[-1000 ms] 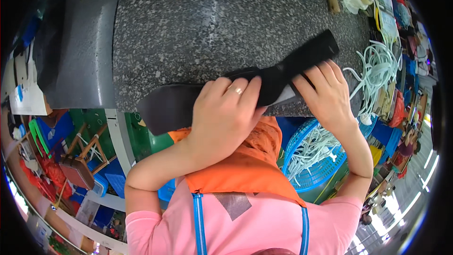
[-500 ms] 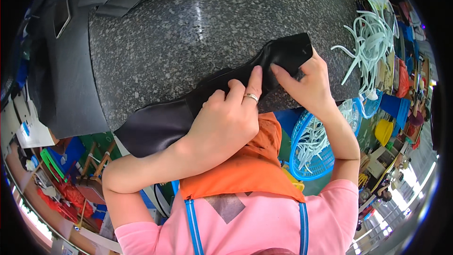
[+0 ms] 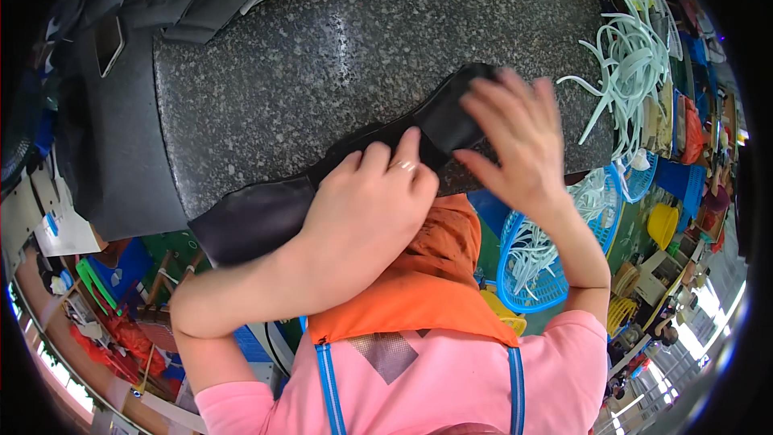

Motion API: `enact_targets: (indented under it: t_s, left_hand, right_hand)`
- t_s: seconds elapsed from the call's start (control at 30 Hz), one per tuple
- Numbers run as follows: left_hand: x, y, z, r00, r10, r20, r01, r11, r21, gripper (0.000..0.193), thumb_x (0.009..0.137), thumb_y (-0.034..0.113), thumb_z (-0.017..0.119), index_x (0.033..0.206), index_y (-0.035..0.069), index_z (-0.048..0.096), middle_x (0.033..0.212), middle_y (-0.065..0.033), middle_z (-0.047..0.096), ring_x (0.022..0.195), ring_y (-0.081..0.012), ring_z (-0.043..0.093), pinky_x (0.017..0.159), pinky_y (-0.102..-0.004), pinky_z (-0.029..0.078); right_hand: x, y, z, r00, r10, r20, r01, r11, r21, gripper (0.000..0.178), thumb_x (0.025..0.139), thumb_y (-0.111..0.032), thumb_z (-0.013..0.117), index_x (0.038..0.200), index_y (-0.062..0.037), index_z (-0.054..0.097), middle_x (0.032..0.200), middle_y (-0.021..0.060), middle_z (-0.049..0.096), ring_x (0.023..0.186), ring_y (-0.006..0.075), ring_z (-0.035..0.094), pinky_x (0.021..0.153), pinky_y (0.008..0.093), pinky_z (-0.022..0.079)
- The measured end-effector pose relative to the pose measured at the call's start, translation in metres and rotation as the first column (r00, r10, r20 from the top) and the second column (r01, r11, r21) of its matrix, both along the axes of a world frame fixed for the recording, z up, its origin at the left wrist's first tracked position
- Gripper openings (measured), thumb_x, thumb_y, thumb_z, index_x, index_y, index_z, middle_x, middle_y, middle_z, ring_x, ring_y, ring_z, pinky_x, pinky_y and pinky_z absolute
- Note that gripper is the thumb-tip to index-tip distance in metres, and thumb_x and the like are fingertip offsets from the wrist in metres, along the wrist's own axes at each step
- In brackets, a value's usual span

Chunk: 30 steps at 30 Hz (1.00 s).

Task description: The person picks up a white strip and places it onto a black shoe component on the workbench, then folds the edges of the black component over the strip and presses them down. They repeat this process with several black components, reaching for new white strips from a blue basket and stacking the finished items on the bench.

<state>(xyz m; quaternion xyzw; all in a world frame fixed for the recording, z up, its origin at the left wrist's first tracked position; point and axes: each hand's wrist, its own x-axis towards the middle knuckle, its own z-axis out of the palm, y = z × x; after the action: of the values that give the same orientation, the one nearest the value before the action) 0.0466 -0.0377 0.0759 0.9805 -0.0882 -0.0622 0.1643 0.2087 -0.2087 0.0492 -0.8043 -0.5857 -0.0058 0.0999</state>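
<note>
The left hand (image 3: 362,201), grip unclear, rests on a long black leathery strip (image 3: 441,122) at the speckled grey stone surface (image 3: 354,56)'s near edge; the splayed right hand (image 3: 522,149) could drag it askew.

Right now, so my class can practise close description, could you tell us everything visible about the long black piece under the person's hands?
The black piece looks like smooth, slightly glossy leather, with panels meeting at seam-like lines. It slants across the speckled table, broad left end nearer the person and apparently overhanging the near edge. The left hand rests on its middle, hiding part. The blurred right hand is at its far end; contact is unclear.
</note>
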Motion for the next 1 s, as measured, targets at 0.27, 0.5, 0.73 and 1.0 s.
enact_targets:
  t_s: [0.27,0.5,0.73,1.0]
  left_hand:
    - [-0.035,0.013,-0.006,0.826,0.557,-0.089,-0.535,0.724,-0.435,0.03,0.082,0.006,0.065,0.112,0.004,0.064,0.084,-0.0133,0.068,0.073,-0.031,0.068,0.064,-0.042,0.054]
    - [-0.039,0.021,-0.016,0.866,0.475,-0.159,-0.476,0.683,-0.553,0.027,0.076,0.004,0.07,0.102,0.0,0.069,0.104,-0.0123,0.063,0.098,-0.0309,0.062,0.089,-0.0384,0.049]
    - [-0.052,0.019,-0.035,0.949,0.279,0.146,-0.222,0.922,-0.316,0.038,0.069,0.003,0.075,0.106,0.004,0.071,0.116,-0.0112,0.059,0.105,-0.0311,0.058,0.089,-0.0404,0.049]
    - [-0.048,0.016,-0.031,0.941,0.267,0.208,-0.207,0.941,-0.269,0.039,0.068,0.002,0.071,0.107,0.005,0.071,0.113,-0.011,0.059,0.101,-0.0301,0.059,0.086,-0.0405,0.05]
  right_hand:
    - [-0.001,0.034,0.026,0.945,0.188,-0.269,-0.186,0.982,0.035,0.044,0.069,-0.032,0.079,0.099,-0.0027,0.068,0.106,0.0094,0.062,0.101,0.0256,0.062,0.082,0.037,0.053]
    - [-0.001,0.078,-0.002,0.581,0.385,-0.717,-0.416,0.898,0.145,0.007,0.082,-0.012,0.068,0.083,-0.0049,0.068,0.083,0.0073,0.06,0.086,0.0296,0.059,0.072,0.0385,0.05]
    - [-0.006,0.078,0.002,0.635,0.502,-0.588,-0.572,0.816,0.078,0.008,0.081,-0.011,0.07,0.082,-0.004,0.069,0.088,0.0061,0.062,0.093,0.0277,0.057,0.078,0.0383,0.048]
    - [-0.005,0.055,-0.024,0.532,0.588,-0.609,-0.448,0.806,0.387,0.006,0.078,-0.012,0.073,0.079,-0.0062,0.071,0.08,0.0027,0.061,0.078,0.0234,0.056,0.073,0.0352,0.046]
